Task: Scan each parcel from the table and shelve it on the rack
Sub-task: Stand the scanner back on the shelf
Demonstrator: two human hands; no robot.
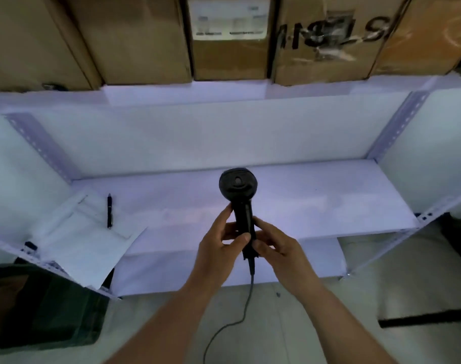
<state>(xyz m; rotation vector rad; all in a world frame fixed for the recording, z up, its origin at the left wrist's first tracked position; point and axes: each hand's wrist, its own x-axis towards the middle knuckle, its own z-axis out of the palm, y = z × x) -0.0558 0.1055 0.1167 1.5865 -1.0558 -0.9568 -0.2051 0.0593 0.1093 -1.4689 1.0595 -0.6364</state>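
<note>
Now left hand (219, 243) and right hand (276, 245) each have a grip closed round the scanner (238, 190) handle, head at 12 o'clock; best settle it in one hand.

A storeroom or parcel depot: brown cartons (135, 40) stand in a row on a white metal rack (397, 127), one bearing a shipping label (229, 18), and a corded barcode scanner (238, 190) is in use.

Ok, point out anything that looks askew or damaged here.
The paper sheet lies crooked on the rack shelf, one corner hanging over the front edge. On the shelf above, a cardboard box carries torn, crinkled tape across its black lettering. Nothing else stands out.
</note>
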